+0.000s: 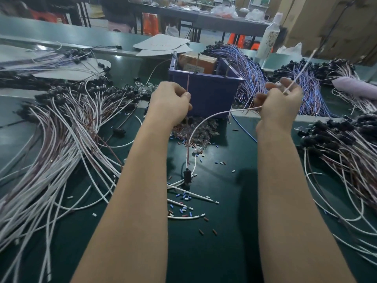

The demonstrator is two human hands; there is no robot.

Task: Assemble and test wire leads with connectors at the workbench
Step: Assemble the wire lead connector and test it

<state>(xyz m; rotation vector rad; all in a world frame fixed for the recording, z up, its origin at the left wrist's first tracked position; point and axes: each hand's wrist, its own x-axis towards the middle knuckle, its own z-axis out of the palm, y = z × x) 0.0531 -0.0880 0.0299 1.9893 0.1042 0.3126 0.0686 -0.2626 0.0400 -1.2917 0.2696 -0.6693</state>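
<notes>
Two bare hands were raised above the dark green workbench (214, 252), each pinching part of a wire lead. At far left lay a large bundle of white and brown leads (61, 139) with black connectors at their far ends, fanned across the bench. The left hand (170, 103) was closed, thumb and forefinger clamped on a brown wire (187, 84) that ran vertically; below the hand, the wire dropped to a black connector (187, 176) hanging just above the bench. Cut insulation scraps (183, 201) in blue, white and brown lay beneath it. Behind the hands stood a purple bin (206, 90). The right hand (278, 108) was closed on a white wire (299, 72), which rose to the upper right and also looped down-left toward the connector. A further bundle of leads (346, 156) lay at right.
</notes>
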